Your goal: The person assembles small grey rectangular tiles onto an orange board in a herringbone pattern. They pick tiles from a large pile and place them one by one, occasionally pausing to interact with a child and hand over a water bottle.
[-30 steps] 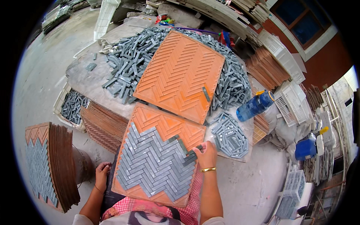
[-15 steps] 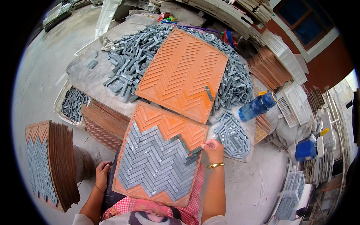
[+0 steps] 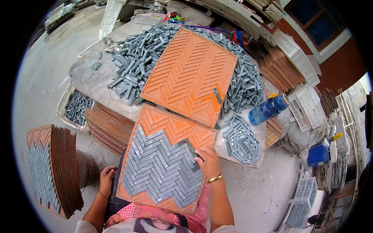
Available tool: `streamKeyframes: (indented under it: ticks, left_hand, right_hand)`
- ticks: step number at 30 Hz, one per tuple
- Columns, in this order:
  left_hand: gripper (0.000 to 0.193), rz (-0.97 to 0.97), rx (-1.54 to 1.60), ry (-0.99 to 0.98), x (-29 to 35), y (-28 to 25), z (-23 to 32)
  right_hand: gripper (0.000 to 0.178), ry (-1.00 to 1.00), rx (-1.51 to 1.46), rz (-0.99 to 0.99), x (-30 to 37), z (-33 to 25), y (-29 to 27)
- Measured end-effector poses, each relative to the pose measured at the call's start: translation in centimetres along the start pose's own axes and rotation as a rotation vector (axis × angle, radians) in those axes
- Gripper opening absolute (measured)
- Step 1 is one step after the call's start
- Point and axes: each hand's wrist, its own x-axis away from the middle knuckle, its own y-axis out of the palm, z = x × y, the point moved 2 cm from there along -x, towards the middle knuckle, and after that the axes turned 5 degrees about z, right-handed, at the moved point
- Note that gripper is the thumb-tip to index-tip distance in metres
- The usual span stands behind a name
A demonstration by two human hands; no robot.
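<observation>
A terracotta-coloured herringbone mould tray (image 3: 176,130) lies across my lap, largely filled with grey stone tile strips (image 3: 159,167). At its right side, my right hand (image 3: 209,162), with a gold bangle on the wrist, has thumb and fingers closed at a dark tile strip (image 3: 196,158) among the laid ones; the fingers partly cover it. Low at the left, my left hand (image 3: 107,178) hangs beside the tray with fingers curled; whether it holds anything is hidden. Beyond, a second orange mould tray (image 3: 190,73) rests with one loose dark strip (image 3: 217,95) on it.
A heap of grey strips (image 3: 134,62) surrounds the far tray, and a smaller pile (image 3: 241,139) lies at the right near a blue bottle (image 3: 268,108). Stacked trays (image 3: 64,167) stand at the left, beside a white crate of strips (image 3: 77,108).
My right hand has moved left and slightly down from the tray's right edge, over the dark strips. My left hand has stayed where it was.
</observation>
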Motion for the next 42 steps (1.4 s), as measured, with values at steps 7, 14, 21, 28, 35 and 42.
streamKeyframes:
  ticks: [7, 14, 21, 28, 35, 42]
  left_hand:
    - [0.018, -0.007, -0.002, 0.004, 0.4, 0.0, 0.4]
    - [0.017, -0.007, 0.004, -0.007, 0.7, 0.7, 1.2]
    - [0.017, -0.012, -0.015, -0.011, 0.7, 0.5, 1.3]
    - [0.018, 0.000, -0.017, 0.012, 0.4, 0.7, 1.1]
    - [0.018, -0.020, 0.009, -0.034, 0.8, 0.8, 1.6]
    - [0.018, -0.011, 0.024, -0.023, 0.8, 0.5, 0.8]
  right_hand:
    - [0.033, 0.177, -0.128, -0.164, -1.7, 0.0, -0.9]
    - [0.027, 0.393, 0.069, -0.001, 0.1, 2.4, -2.3]
    - [0.019, 0.387, -0.091, 0.139, -0.1, 3.0, -0.9]
    - [0.026, 0.367, 0.042, 0.022, 0.0, 2.1, -0.8]
    - [0.028, 0.206, 0.092, 0.156, -0.6, -0.5, -0.7]
    - [0.015, 0.339, -0.050, 0.029, -0.6, -0.6, 1.8]
